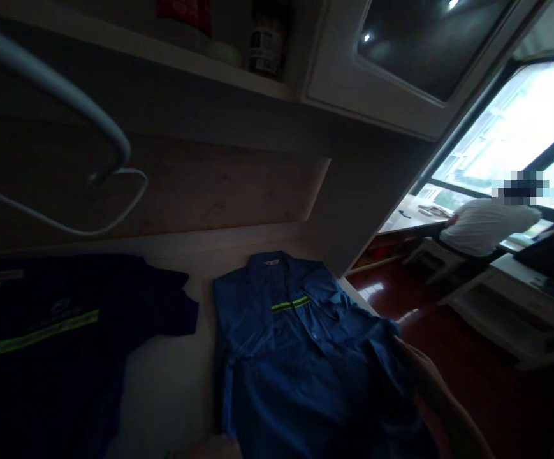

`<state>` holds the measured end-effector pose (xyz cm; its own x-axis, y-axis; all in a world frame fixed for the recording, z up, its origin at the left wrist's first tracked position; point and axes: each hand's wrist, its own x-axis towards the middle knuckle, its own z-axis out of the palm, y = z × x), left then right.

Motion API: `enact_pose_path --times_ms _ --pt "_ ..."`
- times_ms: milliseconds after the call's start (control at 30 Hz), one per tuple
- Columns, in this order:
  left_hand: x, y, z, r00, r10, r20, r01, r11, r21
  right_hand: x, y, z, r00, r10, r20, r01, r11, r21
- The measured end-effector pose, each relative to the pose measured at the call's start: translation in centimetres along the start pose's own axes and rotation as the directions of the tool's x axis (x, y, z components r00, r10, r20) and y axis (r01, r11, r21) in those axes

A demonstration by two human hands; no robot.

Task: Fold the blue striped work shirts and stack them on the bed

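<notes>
A blue work jacket (300,357) with a collar and a yellow-green reflective stripe lies spread on the white desk (166,382). At its right side, my right hand (422,370) is closed on the edge of the fabric, where the cloth is raised in folds. My left hand (212,447) shows only in part at the bottom edge of the view, by the jacket's lower left side. Its fingers are dark and cut off. To the left lies a dark navy short-sleeved shirt (162,312) with a similar stripe and a small printed logo.
A pale curved lamp arm or tube (66,95) with a thin cable (80,231) hangs at upper left. Overhead is a shelf (162,54) holding a jar (266,48). To the right, a person in a white top (487,226) sits by a window, near a white table (525,299).
</notes>
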<state>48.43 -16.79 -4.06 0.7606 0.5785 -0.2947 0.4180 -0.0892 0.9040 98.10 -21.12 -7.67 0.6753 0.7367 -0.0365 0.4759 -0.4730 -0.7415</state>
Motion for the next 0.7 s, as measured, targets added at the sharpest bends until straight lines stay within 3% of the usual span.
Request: enact_pose_path --times_ms 67,100,167,233,333,400,467,533,633,700 --pt "0.6 1.1 0.9 0.999 -0.026 -0.024 0.028 0.996 0.09 0.0 2.0 -1.3 0.999 0.045 -0.002 -0.045 0.99 -0.131" --pt "1.1 1.5 1.1 0.995 -0.039 -0.094 0.053 0.987 0.154 0.3 2.5 -1.6 0.999 0.015 -0.046 -0.025 0.974 -0.224" --pt "2.5 1.6 1.4 0.948 -0.023 -0.317 0.124 0.946 0.301 1.0 2.6 -1.0 0.975 -0.148 -0.166 0.071 0.915 -0.397" --pt "4.2 1.1 1.7 0.881 0.043 -0.471 0.187 0.882 0.432 1.4 1.1 1.2 0.928 -0.317 -0.196 0.19 0.855 -0.482" --pt "6.4 -0.3 2.7 0.886 0.075 -0.458 0.222 0.799 0.559 0.7 -3.0 6.3 0.904 -0.427 -0.01 0.365 0.785 -0.5" --pt "7.2 -1.0 3.7 0.881 0.084 -0.465 0.251 0.751 0.611 -0.4 -5.9 9.7 0.914 -0.373 0.161 0.4 0.756 -0.517" --pt "6.9 -1.6 4.3 0.865 0.113 -0.489 0.27 0.717 0.643 -1.4 -8.1 12.1 0.929 -0.317 0.193 0.369 0.744 -0.557" --pt "5.8 -2.2 4.4 0.862 0.109 -0.494 0.278 0.714 0.642 -2.0 -9.3 13.2 0.927 -0.31 0.209 0.374 0.764 -0.526" --pt "3.1 -3.6 3.3 0.843 0.029 -0.537 0.326 0.766 0.554 -2.0 -9.9 13.0 0.883 -0.344 0.32 0.449 0.817 -0.361" --pt "0.9 -4.8 2.0 0.797 -0.07 -0.599 0.385 0.824 0.416 -1.4 -9.7 11.9 0.862 -0.36 0.357 0.463 0.845 -0.266"
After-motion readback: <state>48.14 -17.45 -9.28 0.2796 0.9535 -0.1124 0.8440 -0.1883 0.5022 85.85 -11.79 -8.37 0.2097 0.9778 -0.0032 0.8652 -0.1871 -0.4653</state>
